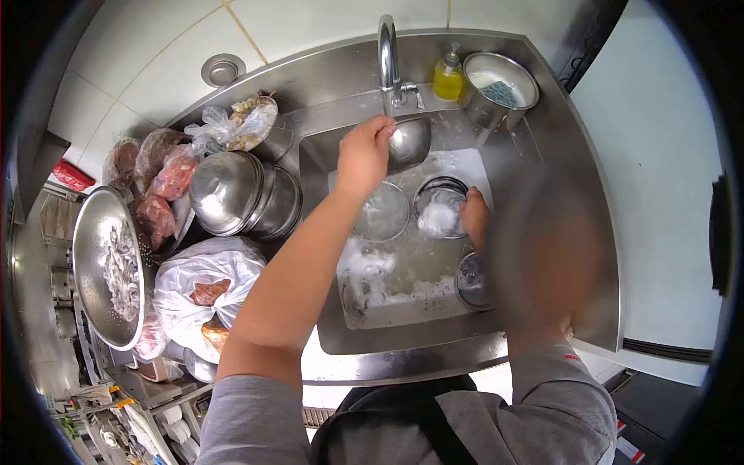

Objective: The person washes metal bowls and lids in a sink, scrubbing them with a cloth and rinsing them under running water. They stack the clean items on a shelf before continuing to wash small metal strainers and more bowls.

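Observation:
My left hand [364,159] is closed on the rim of a small metal bowl [411,144], tilted just below the faucet [388,66]. Lower in the sink, my right hand [474,217] grips the edge of a round metal bowl [438,186] with white foam in it. Between the two hands, another round dish [381,211] lies in the cloudy, soapy water. A further metal bowl [473,280] sits near the sink's right side, partly hidden by a blurred patch that also covers my right forearm.
Stacked steel pots [232,194], bagged meat [177,172] and a white plastic bag [209,283] crowd the left counter. A colander [93,271] holds greyish strips. Behind the sink's right corner stand a yellow soap bottle [447,80] and a steel pot [488,112] with a scouring pad.

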Action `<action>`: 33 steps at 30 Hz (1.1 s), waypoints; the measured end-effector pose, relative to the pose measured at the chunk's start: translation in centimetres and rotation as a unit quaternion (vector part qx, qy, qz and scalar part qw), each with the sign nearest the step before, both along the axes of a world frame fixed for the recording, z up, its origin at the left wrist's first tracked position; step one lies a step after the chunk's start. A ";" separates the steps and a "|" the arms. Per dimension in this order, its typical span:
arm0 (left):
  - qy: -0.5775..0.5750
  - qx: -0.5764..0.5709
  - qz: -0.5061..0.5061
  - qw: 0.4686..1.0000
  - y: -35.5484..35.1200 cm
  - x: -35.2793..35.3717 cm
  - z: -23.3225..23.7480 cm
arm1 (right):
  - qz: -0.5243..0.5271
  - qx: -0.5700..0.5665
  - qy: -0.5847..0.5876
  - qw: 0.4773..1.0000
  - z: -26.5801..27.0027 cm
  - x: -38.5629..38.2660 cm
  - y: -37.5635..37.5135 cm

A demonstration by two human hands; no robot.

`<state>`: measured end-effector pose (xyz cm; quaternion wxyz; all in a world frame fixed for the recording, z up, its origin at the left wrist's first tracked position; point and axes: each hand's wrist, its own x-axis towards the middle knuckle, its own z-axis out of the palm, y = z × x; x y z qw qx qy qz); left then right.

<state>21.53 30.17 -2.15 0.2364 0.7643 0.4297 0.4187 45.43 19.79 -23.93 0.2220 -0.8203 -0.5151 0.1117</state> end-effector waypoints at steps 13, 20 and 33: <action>-0.480 -0.324 0.010 0.815 -3.3 -18.0 10.2 | 0.267 0.141 -0.234 0.924 13.2 -7.7 4.7; -0.477 -0.293 0.170 0.811 -3.3 -28.1 7.8 | 0.192 -0.030 0.034 0.980 16.1 -9.3 12.5; -0.033 0.102 0.230 0.967 -6.0 -19.1 2.6 | 0.334 -0.169 -0.038 0.927 21.1 -12.0 14.7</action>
